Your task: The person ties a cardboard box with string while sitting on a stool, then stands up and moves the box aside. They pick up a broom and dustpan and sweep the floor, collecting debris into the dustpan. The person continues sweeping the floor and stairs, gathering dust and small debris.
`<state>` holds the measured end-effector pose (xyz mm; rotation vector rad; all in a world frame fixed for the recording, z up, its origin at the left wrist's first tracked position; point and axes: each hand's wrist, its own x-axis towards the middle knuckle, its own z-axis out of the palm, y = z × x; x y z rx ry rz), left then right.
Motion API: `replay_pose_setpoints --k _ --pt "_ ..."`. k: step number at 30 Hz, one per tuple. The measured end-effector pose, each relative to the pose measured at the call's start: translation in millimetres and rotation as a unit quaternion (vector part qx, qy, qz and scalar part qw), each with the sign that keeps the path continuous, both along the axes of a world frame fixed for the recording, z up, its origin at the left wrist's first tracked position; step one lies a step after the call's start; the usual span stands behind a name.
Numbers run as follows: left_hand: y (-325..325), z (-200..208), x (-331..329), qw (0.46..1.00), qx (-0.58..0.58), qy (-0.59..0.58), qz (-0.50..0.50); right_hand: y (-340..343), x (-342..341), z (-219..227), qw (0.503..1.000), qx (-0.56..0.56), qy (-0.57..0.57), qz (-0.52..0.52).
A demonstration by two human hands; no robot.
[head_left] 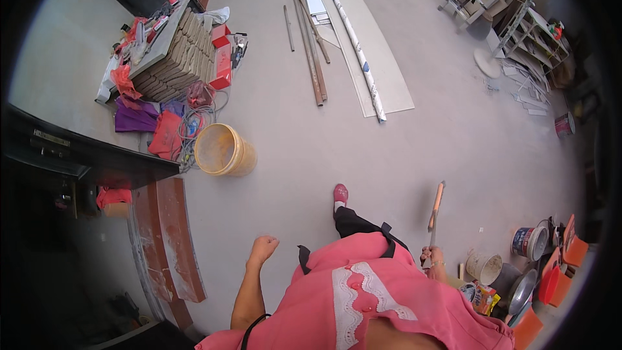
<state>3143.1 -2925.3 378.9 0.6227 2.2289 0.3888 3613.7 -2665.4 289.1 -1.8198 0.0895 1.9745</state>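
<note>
The right hand (433, 256) grips a long orange-tipped tool (437, 205); the left hand (264, 247), fingers curled closed, hangs nearer the floor's (291, 175) left edge.

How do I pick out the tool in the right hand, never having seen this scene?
Find the big pink garment at the bottom, then the right hand at its upper right edge. The tool points up from that hand against the grey floor. It's long and slim, orange toward the far end and grey nearer the hand, unlike the round buckets further right.
</note>
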Motion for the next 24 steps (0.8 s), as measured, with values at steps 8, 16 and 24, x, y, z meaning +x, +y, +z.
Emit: replay_pose_setpoints --k 8,16,24 --pt "-33.8 -32.8 -90.6 0.989 -0.055 0.038 0.129 156.8 -182.9 36.1 0.993 0.077 -0.002 0.089" --pt "-19.4 -21.1 -136.5 0.981 -0.133 -0.088 0.108 267.8 -399.0 70.1 0.984 0.1 0.057 0.137" --pt "94.5 -22.1 -400.4 0.99 -0.07 -0.039 0.114 330.0 -567.3 93.1 0.986 0.102 0.103 0.086"
